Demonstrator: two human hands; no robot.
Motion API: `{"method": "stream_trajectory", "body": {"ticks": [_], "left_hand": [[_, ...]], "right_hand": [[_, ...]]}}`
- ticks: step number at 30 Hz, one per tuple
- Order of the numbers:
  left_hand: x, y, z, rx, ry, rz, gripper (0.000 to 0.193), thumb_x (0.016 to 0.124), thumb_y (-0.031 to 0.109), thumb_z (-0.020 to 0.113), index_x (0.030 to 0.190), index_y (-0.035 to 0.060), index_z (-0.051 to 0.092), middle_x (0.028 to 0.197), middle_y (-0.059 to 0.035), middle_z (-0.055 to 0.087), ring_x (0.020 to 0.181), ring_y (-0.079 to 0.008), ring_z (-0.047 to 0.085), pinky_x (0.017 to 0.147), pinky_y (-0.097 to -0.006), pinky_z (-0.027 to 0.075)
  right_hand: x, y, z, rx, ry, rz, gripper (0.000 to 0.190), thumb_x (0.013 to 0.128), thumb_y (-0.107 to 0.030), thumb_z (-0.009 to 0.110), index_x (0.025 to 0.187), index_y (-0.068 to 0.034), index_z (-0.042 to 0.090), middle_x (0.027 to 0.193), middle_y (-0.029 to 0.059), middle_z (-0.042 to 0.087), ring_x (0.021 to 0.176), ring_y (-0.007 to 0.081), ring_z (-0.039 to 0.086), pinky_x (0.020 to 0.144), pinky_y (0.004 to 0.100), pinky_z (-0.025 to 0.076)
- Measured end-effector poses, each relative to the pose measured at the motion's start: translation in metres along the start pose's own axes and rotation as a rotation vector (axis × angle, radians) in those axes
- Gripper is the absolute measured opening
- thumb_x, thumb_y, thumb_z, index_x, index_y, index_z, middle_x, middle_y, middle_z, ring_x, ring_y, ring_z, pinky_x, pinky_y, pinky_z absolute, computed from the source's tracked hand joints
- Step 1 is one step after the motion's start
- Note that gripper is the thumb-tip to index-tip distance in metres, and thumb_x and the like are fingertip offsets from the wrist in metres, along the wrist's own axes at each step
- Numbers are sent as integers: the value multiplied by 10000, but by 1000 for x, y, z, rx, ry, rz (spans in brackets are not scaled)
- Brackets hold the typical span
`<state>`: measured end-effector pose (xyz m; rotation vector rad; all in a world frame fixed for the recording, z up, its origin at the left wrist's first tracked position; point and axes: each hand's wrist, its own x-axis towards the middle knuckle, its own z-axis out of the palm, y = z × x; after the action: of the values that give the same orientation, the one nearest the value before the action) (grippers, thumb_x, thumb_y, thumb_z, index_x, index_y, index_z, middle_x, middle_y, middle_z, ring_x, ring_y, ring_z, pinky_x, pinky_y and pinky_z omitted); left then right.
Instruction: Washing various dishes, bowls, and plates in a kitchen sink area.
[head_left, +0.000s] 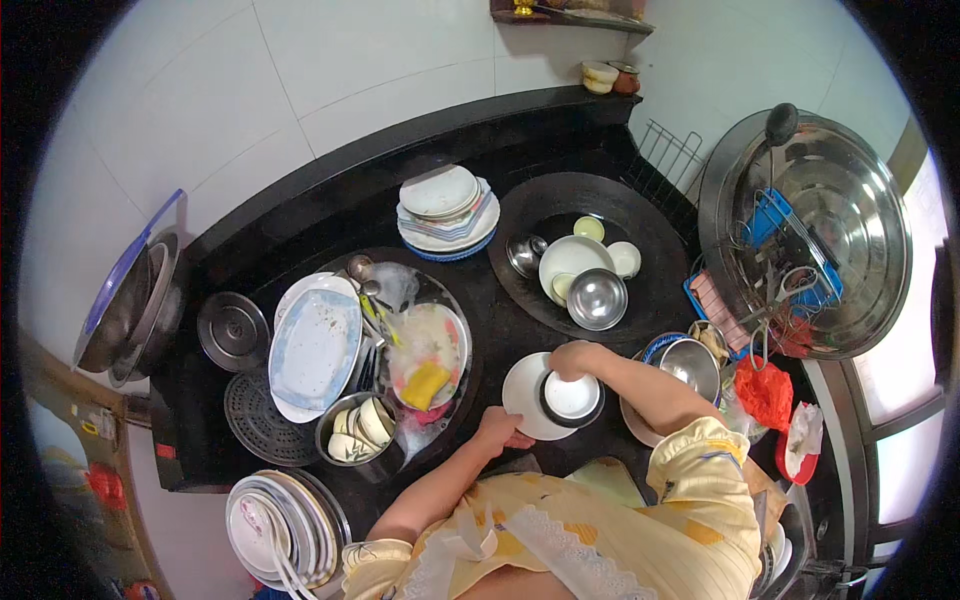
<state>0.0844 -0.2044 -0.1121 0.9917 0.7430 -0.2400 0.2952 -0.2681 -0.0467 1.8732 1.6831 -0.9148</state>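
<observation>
My left hand (499, 433) grips the near-left rim of a wide white dish (523, 390) on the black countertop. My right hand (574, 361) has its fingers over the far edge of a small white bowl (574, 397). That bowl sits within a dark-rimmed bowl (594, 416), and both rest on the white dish's right part. To the left, a yellow sponge (425, 385) lies on a soapy plate (450, 330) in a wide, sudsy basin (466, 375). Beyond my right hand, a steel bowl (597, 299) and a white bowl (574, 259) stand in a large dark wok (517, 307).
Stacked plates (439, 191) stand at the back, more (247, 525) at front left. Oval platters (315, 352) and a steel pot (367, 457) of small bowls edge the basin. At right are a large steel basin (862, 195), scissors (795, 283) and a red plastic bag (763, 394).
</observation>
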Motion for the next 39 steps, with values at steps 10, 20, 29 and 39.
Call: {"method": "stream_trajectory", "body": {"ticks": [10, 20, 29, 39], "left_hand": [[-19, 20, -17, 134, 21, -182, 255, 839, 132, 489, 907, -113, 512, 751, -223, 595, 541, -318, 620, 447, -373, 530], [-76, 53, -56, -104, 173, 84, 248, 858, 192, 510, 976, -26, 522, 827, -172, 613, 650, -266, 636, 548, -347, 537], [-87, 50, -72, -177, 228, 111, 243, 868, 186, 516, 971, -33, 527, 861, -221, 625, 693, -307, 644, 607, -384, 546], [-86, 48, -79, -231, 285, 77, 243, 881, 167, 495, 997, -46, 518, 851, -213, 628, 695, -300, 650, 593, -365, 553]], "right_hand": [[18, 11, -7, 32, -119, -131, 284, 630, -195, 664, 839, -3, 666, 761, 148, 644, 706, 282, 617, 585, 373, 490], [90, 24, -154, 1682, 784, -185, 173, 866, -38, 434, 979, 26, 549, 709, 94, 607, 520, 155, 564, 459, 284, 490], [160, 34, -216, 2432, 960, -440, 351, 818, 36, 414, 1166, 63, 379, 851, 168, 509, 686, 244, 544, 592, 371, 519], [176, 22, -238, 2760, 892, -477, 153, 799, 27, 403, 950, 54, 410, 845, 182, 496, 666, 282, 547, 590, 376, 520]]}}
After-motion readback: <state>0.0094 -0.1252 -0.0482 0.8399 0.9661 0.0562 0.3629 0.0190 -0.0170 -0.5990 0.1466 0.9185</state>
